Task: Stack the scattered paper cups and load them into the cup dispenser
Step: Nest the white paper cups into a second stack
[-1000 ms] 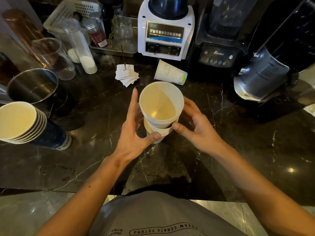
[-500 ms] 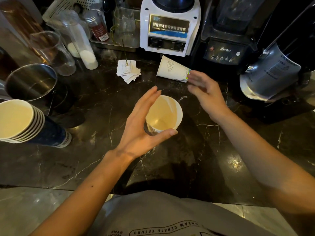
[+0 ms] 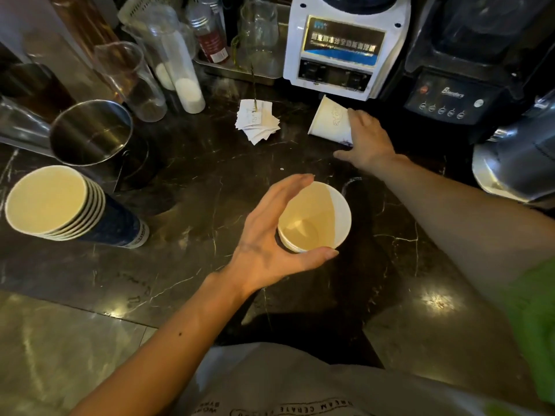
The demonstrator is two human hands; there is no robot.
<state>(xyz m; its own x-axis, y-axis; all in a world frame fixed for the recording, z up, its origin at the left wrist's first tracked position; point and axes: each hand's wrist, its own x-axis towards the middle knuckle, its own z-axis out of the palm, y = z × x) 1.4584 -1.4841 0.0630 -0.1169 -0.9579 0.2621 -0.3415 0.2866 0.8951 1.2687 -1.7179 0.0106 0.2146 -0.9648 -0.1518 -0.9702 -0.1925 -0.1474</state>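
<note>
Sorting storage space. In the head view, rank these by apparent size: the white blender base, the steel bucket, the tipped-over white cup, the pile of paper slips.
1. white blender base
2. steel bucket
3. and 4. tipped-over white cup and pile of paper slips look alike; right hand hides part of the cup, so unranked.

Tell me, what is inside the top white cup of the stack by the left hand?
The top cup of the white stack looks empty: bare tan wall and bottom. The left hand curves around it. Rims of nested cups peek out below; their count is hidden.

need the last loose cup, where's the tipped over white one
It lies on its side at the back of the counter, in front of the white blender base, with the right hand on it.
</note>
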